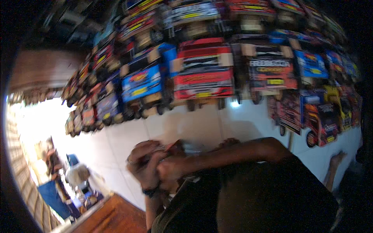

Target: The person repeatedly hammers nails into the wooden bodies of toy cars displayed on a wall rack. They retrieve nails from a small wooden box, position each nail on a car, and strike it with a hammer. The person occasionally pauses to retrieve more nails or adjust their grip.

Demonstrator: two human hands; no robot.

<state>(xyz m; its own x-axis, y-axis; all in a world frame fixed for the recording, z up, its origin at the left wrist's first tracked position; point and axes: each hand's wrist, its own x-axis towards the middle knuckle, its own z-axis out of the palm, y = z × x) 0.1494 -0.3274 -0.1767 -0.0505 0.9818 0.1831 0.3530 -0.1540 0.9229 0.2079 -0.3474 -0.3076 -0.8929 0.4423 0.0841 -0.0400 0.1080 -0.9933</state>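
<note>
In front of my body my two hands are close together and touching, blurred by motion. My left hand (144, 157), with a dark band at its wrist, has its fingers curled. My right hand (171, 171) reaches across from the right and is closed against the left one. What they hold, if anything, is hidden between them. Beyond the hands stand rows of toy trucks (203, 83) on a pale tiled floor (124, 141). The nearest include a red one, a blue one (142, 83) and a dark one with an orange lower panel (272, 73).
More toy trucks, among them a dark red one (322, 124), stand at the right. A bare foot (336, 160) rests on the tiles there. At the lower left is a brown wooden surface (116, 215). Bright light enters at the left, near a blue item (54, 198) and blurred clutter.
</note>
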